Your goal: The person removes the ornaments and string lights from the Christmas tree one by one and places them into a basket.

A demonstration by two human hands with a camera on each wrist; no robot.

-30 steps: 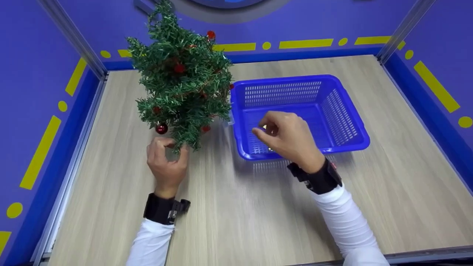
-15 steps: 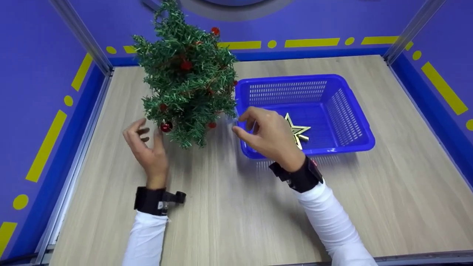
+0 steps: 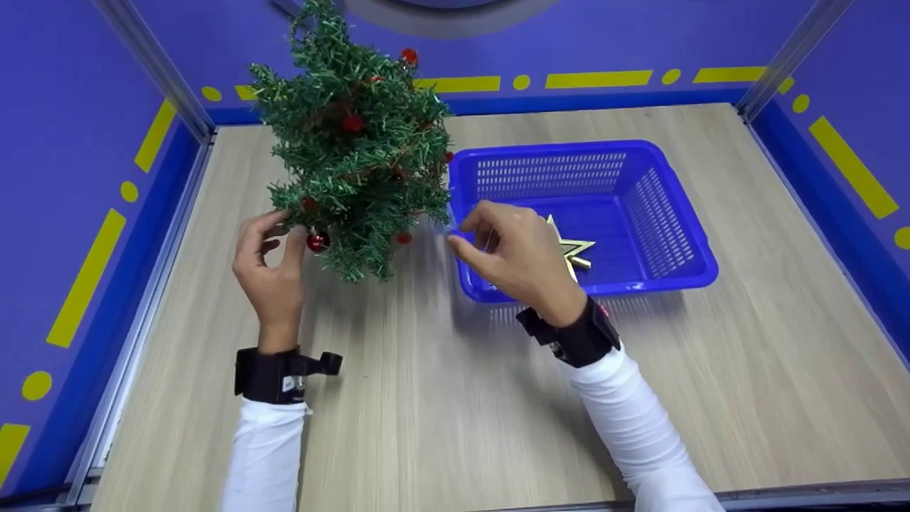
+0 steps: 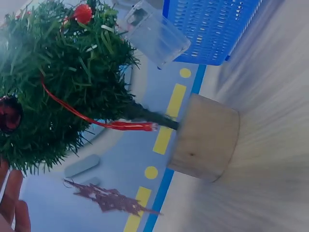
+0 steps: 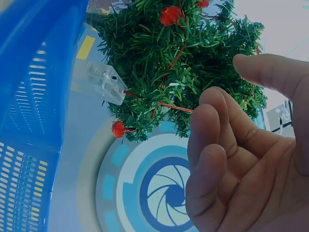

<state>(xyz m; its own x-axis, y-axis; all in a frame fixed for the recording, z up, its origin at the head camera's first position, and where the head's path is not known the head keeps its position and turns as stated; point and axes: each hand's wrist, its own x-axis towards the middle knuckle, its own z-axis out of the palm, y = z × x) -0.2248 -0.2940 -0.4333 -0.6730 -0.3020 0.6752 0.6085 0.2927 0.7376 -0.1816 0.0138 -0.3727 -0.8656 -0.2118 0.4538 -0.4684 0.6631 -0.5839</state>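
Note:
A small artificial Christmas tree (image 3: 362, 149) with red ornaments stands left of centre. My left hand (image 3: 269, 274) is at its lower left branches, thumb and fingers spread apart beside a shiny red bauble (image 3: 318, 242). In the left wrist view the same bauble (image 4: 9, 114) hangs just above the fingertips (image 4: 13, 186). My right hand (image 3: 519, 259) hovers over the left front corner of the blue basket (image 3: 661, 284), fingers loosely curved with nothing in them. Partly behind that hand, a gold star (image 3: 574, 249) lies in the basket.
The tree's round wooden base (image 4: 205, 137) rests on the table. A clear plastic box (image 4: 157, 38) with a red wire hangs on the basket side of the tree. A glittery snowflake ornament (image 4: 108, 198) dangles below the branches. Blue panels (image 3: 604, 43) enclose the table.
My left hand has left the front branch tip and moved left and up to beside the bauble. My right hand has shifted left, bringing the gold star into sight.

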